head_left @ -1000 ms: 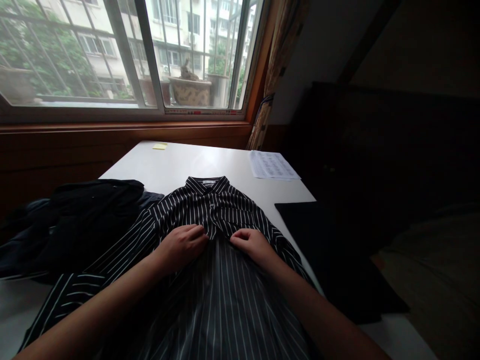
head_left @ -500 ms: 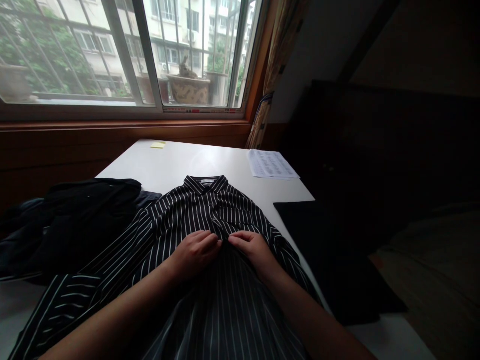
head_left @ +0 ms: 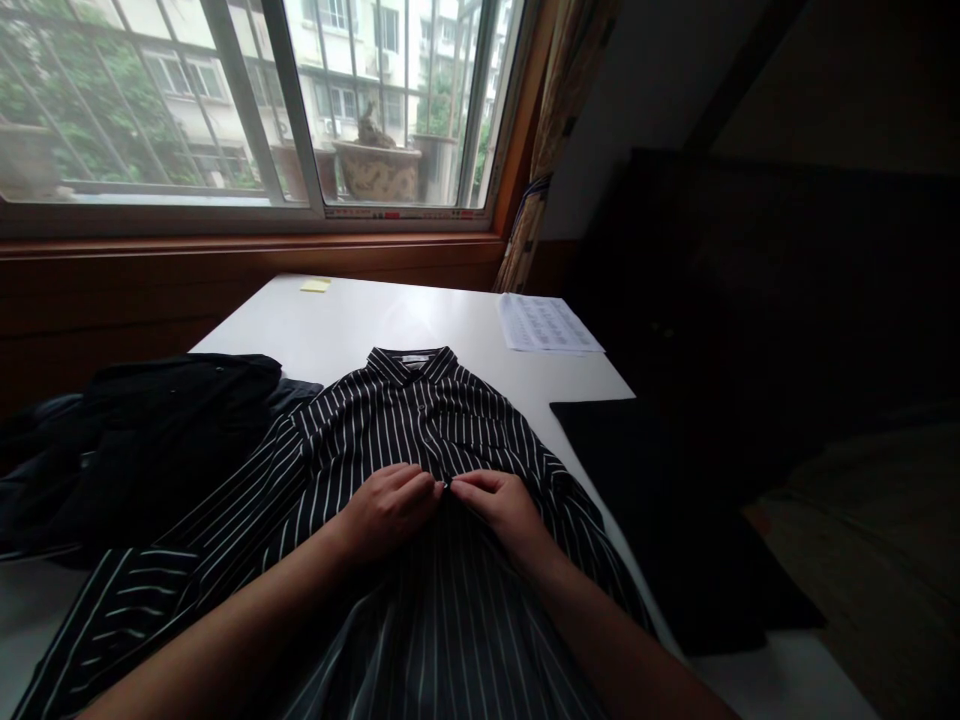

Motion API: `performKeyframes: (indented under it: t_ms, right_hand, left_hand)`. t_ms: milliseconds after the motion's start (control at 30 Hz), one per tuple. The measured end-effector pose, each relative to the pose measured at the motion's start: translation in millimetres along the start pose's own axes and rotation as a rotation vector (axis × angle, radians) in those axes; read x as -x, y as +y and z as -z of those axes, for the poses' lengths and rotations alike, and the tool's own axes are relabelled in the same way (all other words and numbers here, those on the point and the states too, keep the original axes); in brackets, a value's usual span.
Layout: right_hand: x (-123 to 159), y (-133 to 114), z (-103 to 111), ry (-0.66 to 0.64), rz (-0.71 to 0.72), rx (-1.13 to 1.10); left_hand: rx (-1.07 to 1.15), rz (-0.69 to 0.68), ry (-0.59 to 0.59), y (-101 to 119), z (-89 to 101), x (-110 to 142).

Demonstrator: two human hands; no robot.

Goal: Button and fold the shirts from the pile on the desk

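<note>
A black shirt with white stripes lies front side up, its collar pointing toward the window. Its upper front edges meet below the collar, while lower down the front lies apart and shows the inner cloth. My left hand is closed on the shirt's front edge at mid-chest. Opposite it, my right hand pinches the other front edge with thumb and forefinger. The fingertips of both hands nearly touch, and a tiny pale spot shows between them; whether it is a button I cannot tell. One striped sleeve stretches out to the left.
The shirt is on a white table. Dark folded clothes are heaped at left, and a flat black cloth lies at right. Farther back are printed sheets and a yellow sticky note. A barred window stands behind.
My left hand has moved right and slightly down with the shirt edge, closing the gap to my right hand. The shirt's two front edges have come together at mid-chest.
</note>
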State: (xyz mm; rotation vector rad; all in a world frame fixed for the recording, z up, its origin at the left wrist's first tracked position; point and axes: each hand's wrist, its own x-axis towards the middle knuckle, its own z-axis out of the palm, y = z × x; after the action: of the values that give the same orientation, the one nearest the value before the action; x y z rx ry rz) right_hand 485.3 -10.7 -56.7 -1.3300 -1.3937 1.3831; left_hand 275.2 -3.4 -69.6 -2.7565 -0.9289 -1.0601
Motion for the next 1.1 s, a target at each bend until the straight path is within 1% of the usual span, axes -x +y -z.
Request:
performKeyframes:
  t_ms: [167,367,567,733,1100]
  right_hand:
    - [2,0,1,-0.033,-0.004,-0.022]
    - [3,2,1,-0.076,-0.032,-0.119]
    - [0,8,6,-0.128,-0.134,-0.189]
    - [-5,14,7,-0.171,-0.191,-0.175]
    - [-1,7,2,-0.182,-0.164,-0.121]
  left_hand:
    - [0.0,-0.015,-0.023,0,-0.1,0]
    - [0.004,-0.022,-0.042,-1,-1.6,3]
    - [-0.004,-0.048,-0.04,-2,-2.8,4]
    - [0.013,-0.04,-0.019,0,-2.1,2]
    - [0.06,-0.041,-0.029,0,0.6,3]
